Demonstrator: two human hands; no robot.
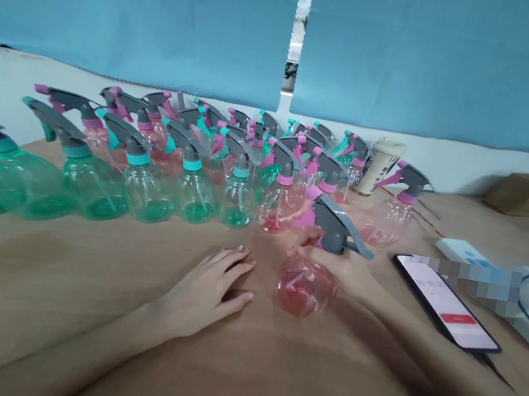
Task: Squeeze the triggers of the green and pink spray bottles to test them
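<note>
My right hand (pixel 320 258) is wrapped round the neck of a pink spray bottle (pixel 304 289) with a grey and pink trigger head. This bottle leans a little, and whether its base touches the table cannot be made out. To its left my left hand (pixel 213 291) lies flat on the wooden table (pixel 154 369), fingers spread, holding nothing. Just beyond the hands stands a front row of green spray bottles (pixel 148 195), with a pink spray bottle (pixel 278 203) at its right end. More pink and green bottles crowd behind, partly hidden.
Right of the row stands a lone pink spray bottle (pixel 387 218). Behind it is a paper cup (pixel 378 166). A phone (pixel 447 303) with a lit screen lies near my right forearm, beside a white power strip (pixel 506 299) with cables. An open cardboard box (pixel 523 194) sits at the back right.
</note>
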